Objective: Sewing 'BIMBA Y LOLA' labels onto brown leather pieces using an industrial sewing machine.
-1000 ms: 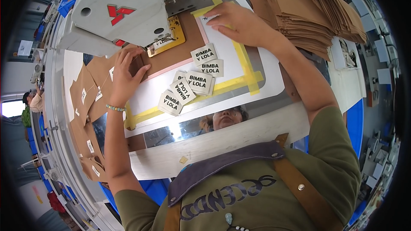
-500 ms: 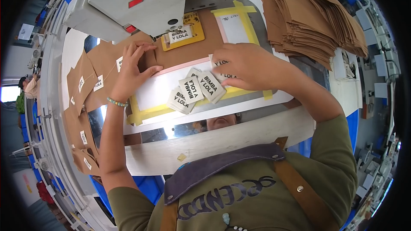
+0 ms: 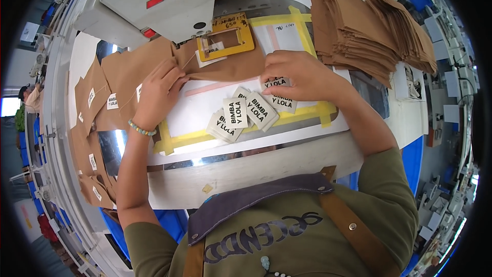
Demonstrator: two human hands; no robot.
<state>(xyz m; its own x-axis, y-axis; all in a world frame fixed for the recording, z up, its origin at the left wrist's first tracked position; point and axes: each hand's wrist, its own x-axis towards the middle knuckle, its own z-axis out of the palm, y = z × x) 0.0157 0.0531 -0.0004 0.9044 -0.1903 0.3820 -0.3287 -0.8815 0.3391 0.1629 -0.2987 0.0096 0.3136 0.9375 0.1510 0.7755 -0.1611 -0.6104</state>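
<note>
My left hand (image 3: 163,90) is closed, its fingertips pinching the near edge of a brown fabric piece (image 3: 236,66). The fabric runs under a yellow frame (image 3: 241,48) beneath the sewing machine head. A white printed label (image 3: 209,60) on it shows partly through and partly below the frame, with a thread trailing to the left. My right hand (image 3: 302,76) is curled over white labels (image 3: 283,103) at the right of the loose pile, one between its thumb and fingers. Several more labels (image 3: 236,113) lie fanned on the white, yellow-taped template sheet (image 3: 197,115).
The large grey sewing machine (image 3: 154,0) overhangs the far left. Stacked brown pieces (image 3: 353,31) stand at the far right, beside a small white box (image 3: 410,84). Labelled brown pieces (image 3: 92,143) hang over the left side. A pale wooden edge (image 3: 256,166) runs in front of me.
The brown fabric has shifted toward me and left, so its label has slid partly out of the frame opening. My left fingers have closed. The right hand stays by the labels.
</note>
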